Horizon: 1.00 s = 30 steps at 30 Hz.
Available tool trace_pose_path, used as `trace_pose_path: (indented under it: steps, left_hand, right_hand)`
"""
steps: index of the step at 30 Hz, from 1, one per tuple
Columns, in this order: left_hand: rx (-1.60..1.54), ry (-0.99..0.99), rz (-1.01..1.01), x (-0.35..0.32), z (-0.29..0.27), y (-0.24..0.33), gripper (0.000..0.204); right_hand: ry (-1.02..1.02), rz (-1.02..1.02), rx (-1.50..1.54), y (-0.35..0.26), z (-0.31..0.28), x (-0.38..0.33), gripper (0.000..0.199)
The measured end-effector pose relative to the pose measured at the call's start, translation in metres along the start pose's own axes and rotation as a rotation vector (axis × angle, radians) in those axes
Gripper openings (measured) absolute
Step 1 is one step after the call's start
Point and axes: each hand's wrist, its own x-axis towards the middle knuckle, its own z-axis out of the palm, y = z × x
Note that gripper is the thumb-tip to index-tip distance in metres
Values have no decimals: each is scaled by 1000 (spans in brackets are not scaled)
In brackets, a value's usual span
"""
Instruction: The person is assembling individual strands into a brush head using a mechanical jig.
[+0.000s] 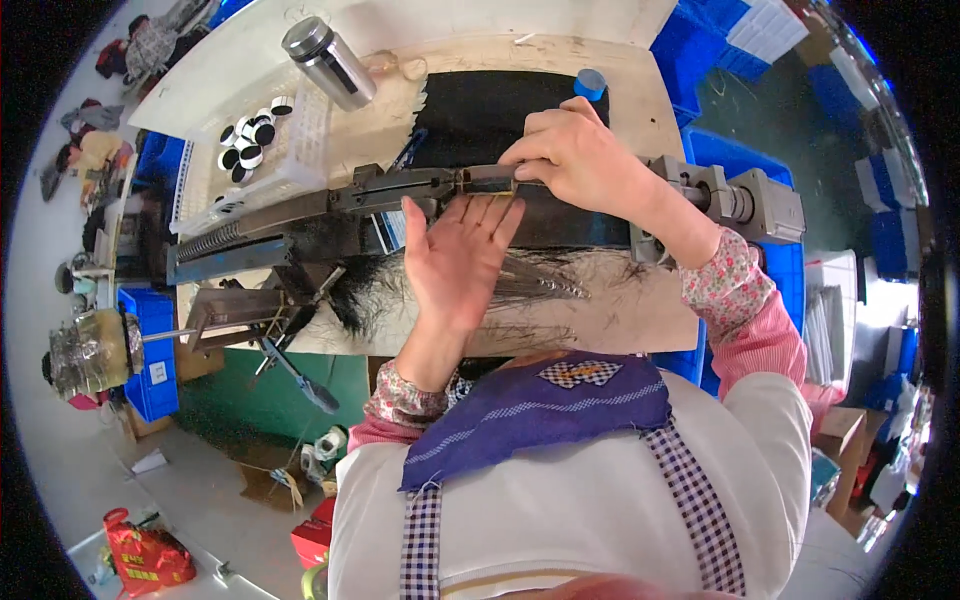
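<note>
A long metal clamp machine (330, 205) lies across the wooden workbench (640, 110), with a black mat (480, 110) behind it. Dark hair strands (540, 275) hang from the clamp over the bench front. My left hand (455, 255) is held flat, palm up and fingers together, pressing against the hair just below the clamp bar. My right hand (580, 155) curls over the top of the clamp bar, fingers folded onto it. A motor block (765, 205) sits at the bar's right end.
A steel flask (328, 62) stands at the back left beside a white tray (300, 160) holding black and white discs (250, 140). A blue cap (590, 83) sits on the mat. Blue crates (150, 350) flank the bench. A red bag (145, 555) lies on the floor.
</note>
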Motion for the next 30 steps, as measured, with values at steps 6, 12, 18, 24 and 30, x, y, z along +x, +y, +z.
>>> trace_pose_path:
  steps: [6, 12, 18, 24, 30]
  left_hand:
    - [-21, 4, 5, -1, 2, 0, 75]
    - [-100, -65, -6, -1, -15, 0, 69]
    - [-160, -51, -37, -6, -14, 4, 71]
    - [89, 142, -40, 0, 13, 6, 67]
    - [214, 192, -5, 2, 7, 3, 31]
  right_hand:
    - [63, -77, 101, -20, -4, 0, 14]
    - [178, 207, 131, -50, -10, -8, 25]
    - [-157, 142, -263, -73, 4, -9, 26]
    - [-31, -41, -359, -61, 14, -8, 27]
    - [22, 12, -77, -51, 9, -47, 41]
